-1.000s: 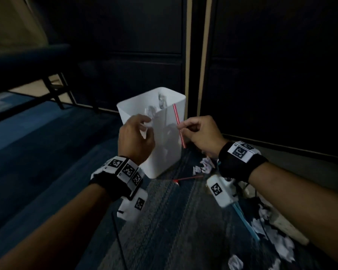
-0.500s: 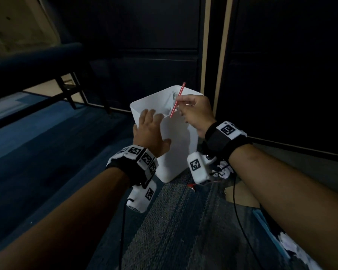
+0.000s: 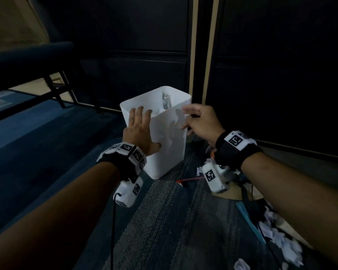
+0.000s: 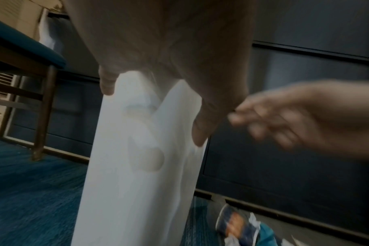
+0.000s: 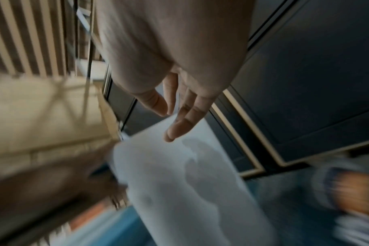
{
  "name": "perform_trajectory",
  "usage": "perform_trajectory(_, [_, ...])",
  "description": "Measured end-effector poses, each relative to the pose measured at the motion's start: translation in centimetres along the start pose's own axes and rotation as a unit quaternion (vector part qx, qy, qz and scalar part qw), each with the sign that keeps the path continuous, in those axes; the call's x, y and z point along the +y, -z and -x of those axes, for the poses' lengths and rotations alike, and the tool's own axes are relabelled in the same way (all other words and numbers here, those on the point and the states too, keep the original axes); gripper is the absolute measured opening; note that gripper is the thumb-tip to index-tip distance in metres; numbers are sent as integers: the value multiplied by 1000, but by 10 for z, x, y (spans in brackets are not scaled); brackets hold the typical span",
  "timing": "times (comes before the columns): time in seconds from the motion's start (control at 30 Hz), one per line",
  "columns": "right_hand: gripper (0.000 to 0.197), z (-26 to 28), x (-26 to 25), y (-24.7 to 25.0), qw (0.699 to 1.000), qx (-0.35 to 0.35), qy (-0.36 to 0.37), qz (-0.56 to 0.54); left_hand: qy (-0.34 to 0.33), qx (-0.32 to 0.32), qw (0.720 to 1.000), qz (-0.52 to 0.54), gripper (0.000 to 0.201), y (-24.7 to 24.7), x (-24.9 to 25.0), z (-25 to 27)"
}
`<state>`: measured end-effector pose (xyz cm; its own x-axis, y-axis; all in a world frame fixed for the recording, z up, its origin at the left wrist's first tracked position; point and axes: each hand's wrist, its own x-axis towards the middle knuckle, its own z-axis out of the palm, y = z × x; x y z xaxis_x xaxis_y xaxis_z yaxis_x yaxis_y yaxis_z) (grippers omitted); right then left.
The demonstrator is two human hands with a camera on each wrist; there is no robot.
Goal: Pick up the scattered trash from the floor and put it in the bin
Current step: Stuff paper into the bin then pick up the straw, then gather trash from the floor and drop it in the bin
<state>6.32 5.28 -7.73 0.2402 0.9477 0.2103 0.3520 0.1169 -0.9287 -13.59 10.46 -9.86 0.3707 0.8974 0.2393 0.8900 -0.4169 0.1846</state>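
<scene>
From the head view: right hand [image 3: 200,124] empty beside the far right rim of the white bin [image 3: 164,152], fingers loosely spread; red-and-white straw pinched half a second ago no longer seen, presumably dropped inside. Left hand [image 3: 140,132] flat against the near wall, steadying. Second red straw [image 3: 191,179] and crumpled paper [image 3: 281,238] on the carpet, near right. From the left wrist: fingers [image 4: 107,83] straight, pressed on the bin. From the right wrist: fingers [image 5: 183,119] extended, holding nothing. More collection evidently outstanding.

White bin [image 3: 164,152], red straw [image 3: 191,179], blue carpet [image 3: 37,152]
</scene>
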Motion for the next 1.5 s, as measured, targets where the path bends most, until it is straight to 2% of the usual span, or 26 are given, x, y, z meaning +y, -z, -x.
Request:
perform_trajectory(0.17, [20,69,38,39,993,-65,-50,82,35,-70,995,-58,113,19,9,-4])
perform_trajectory(0.27, [14,109,59,65,974,-130,-57,178,-43,-1,998,-52,100,19,31,15])
perform_trajectory(0.33, [15,132,71,81,946,-193,-53,256,-116,50,992,7,77,6,53,39])
perform_trajectory(0.37, [16,142,77,88,932,-222,-63,281,-139,49,988,50,63,-2,65,55])
perform_trajectory(0.43, [16,164,91,101,907,-260,-90,318,-164,-3,977,137,39,-26,91,90])
perform_trajectory(0.5, [15,185,106,112,887,-289,-113,343,-175,-100,963,176,24,-54,116,128])
perform_trajectory(0.6, [15,213,129,126,864,-333,-137,353,-206,-241,933,168,17,-101,142,177])
perform_trajectory(0.73, [13,248,152,139,827,-376,-171,382,-250,-342,895,142,34,-151,162,225])
perform_trajectory(0.8, [19,263,160,144,791,-411,-170,420,-262,-368,881,141,44,-165,172,241])
perform_trajectory(0.87, [29,276,166,149,756,-444,-162,452,-257,-384,879,121,52,-179,178,251])
perform_trajectory(0.97, [46,290,173,157,732,-456,-168,478,-266,-391,874,116,53,-194,185,257])
perform_trajectory(1.1, [40,304,179,160,759,-432,-150,464,-234,-367,892,125,39,-203,189,259])
perform_trajectory(1.27, [42,308,185,160,792,-404,-161,428,-220,-349,893,182,37,-211,184,256])
perform_trajectory(1.4, [47,297,176,167,841,-344,-203,364,-232,-283,897,248,28,-210,181,253])
perform_trajectory(1.5, [41,283,174,171,876,-304,-205,314,-232,-215,904,287,17,-199,181,243])
